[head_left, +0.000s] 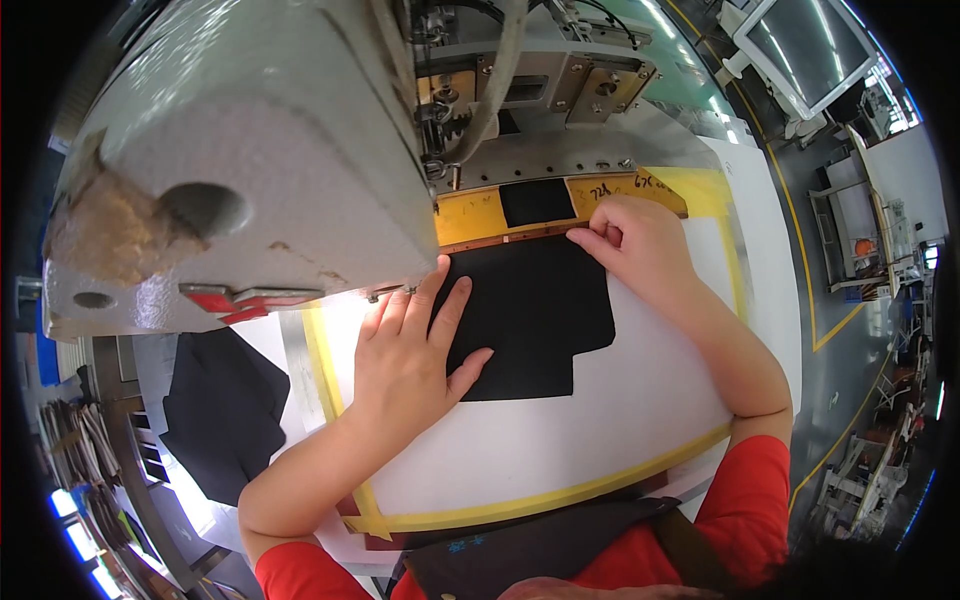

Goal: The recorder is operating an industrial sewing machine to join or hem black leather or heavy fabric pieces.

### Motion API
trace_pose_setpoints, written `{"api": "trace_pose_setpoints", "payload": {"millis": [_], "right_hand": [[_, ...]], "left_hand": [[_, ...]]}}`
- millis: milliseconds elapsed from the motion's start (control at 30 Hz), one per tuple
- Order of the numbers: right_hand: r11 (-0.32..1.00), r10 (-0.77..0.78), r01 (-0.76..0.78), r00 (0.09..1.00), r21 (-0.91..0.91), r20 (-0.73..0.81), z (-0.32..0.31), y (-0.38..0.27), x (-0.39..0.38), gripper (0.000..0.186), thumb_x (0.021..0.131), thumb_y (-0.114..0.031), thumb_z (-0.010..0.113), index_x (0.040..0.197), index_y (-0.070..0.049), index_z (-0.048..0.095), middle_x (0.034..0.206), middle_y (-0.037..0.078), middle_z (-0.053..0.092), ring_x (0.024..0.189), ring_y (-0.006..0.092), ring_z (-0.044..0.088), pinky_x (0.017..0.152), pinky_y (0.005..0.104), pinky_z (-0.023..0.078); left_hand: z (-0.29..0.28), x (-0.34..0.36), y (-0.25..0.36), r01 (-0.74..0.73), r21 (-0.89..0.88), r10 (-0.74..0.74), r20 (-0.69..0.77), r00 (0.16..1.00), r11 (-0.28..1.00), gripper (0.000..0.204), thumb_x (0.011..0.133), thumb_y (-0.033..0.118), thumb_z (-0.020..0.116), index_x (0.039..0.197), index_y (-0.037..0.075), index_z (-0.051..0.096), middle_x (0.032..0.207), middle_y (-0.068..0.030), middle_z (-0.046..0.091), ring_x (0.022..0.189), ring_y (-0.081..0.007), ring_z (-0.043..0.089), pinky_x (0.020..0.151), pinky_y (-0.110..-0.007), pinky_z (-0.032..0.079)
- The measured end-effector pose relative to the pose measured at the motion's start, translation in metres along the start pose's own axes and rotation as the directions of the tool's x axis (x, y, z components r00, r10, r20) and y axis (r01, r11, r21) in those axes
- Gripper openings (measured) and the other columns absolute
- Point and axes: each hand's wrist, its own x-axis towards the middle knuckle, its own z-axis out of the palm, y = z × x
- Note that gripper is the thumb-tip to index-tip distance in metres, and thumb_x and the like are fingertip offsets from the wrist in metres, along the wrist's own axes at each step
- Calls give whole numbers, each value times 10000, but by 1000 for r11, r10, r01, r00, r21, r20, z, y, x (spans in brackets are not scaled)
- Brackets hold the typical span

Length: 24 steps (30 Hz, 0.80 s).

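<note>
A black fabric piece with a stepped lower right corner lies flat on the white work surface. Its upper edge meets the yellow plate of a sewing machine. My left hand rests open on the fabric's left side, fingers stretched toward the machine head and thumb apart. At the upper right corner, my right hand is closed, its fingers curled and its thumb at the fabric edge beside the plate. A smaller black patch sits on the plate. The machine head overhangs my left fingertips.
More black fabric pieces lie to the left of the work surface. Yellow tape borders the white sheet. A screen stands at the far right, above a grey floor with yellow lines. Stacked materials fill a rack at the far left.
</note>
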Motion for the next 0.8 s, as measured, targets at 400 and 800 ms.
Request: {"api": "trace_pose_setpoints", "payload": {"millis": [400, 800], "right_hand": [[803, -591, 556, 791, -217, -161, 33, -31, -14, 366, 766, -185, 721, 1098, -69, 618, 1131, 52, 599, 1034, 243, 583, 881, 378, 450], [889, -417, 417, 908, -188, 43, 20, -15, -43, 485, 837, -273, 682, 1268, -85, 563, 1375, 43, 516, 1263, 209, 485, 1053, 442, 345]], "left_hand": [[4, 2, 5, -39, 127, 45, -40, 998, 991, 670, 786, 409, 705, 1324, 47, 535, 1429, -155, 460, 1148, -346, 536, 972, -416, 400], [-2, 2, 4, -26, 5, 26, -19, 999, 1000, 713, 724, 370, 760, 1286, -2, 525, 1461, -183, 424, 1332, -361, 423, 1016, -463, 374]]}}
